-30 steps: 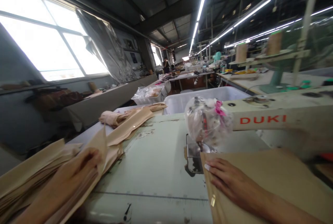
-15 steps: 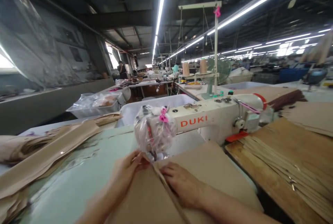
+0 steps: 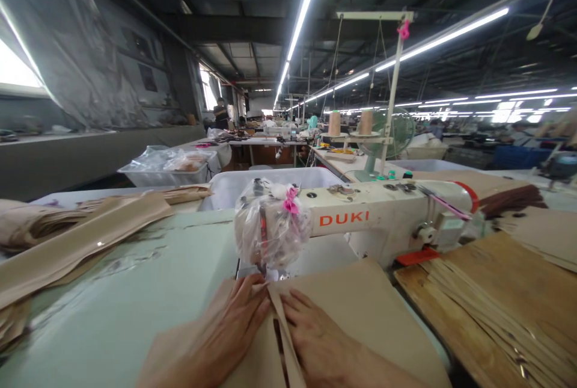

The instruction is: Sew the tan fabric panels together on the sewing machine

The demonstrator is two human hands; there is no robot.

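Tan fabric [image 3: 374, 298] lies on the pale green surface [image 3: 180, 280], two edges side by side at the near side of the DUKI sewing machine [image 3: 342, 219]. Right hand [image 3: 315, 331] flat on the right piece, fingers extended, not grasping. Left hand [image 3: 234, 328] on the left piece, fingers at its edge; can't tell if they pinch. Clear plastic [image 3: 270, 237] with pink tie [image 3: 291, 200] wraps the machine's left end. Left: more tan pieces [image 3: 99, 237]. Right: wooden board [image 3: 523, 274] under tan strips [image 3: 487, 322]. Far: white bin [image 3: 234, 186], thread cones [image 3: 334, 123].
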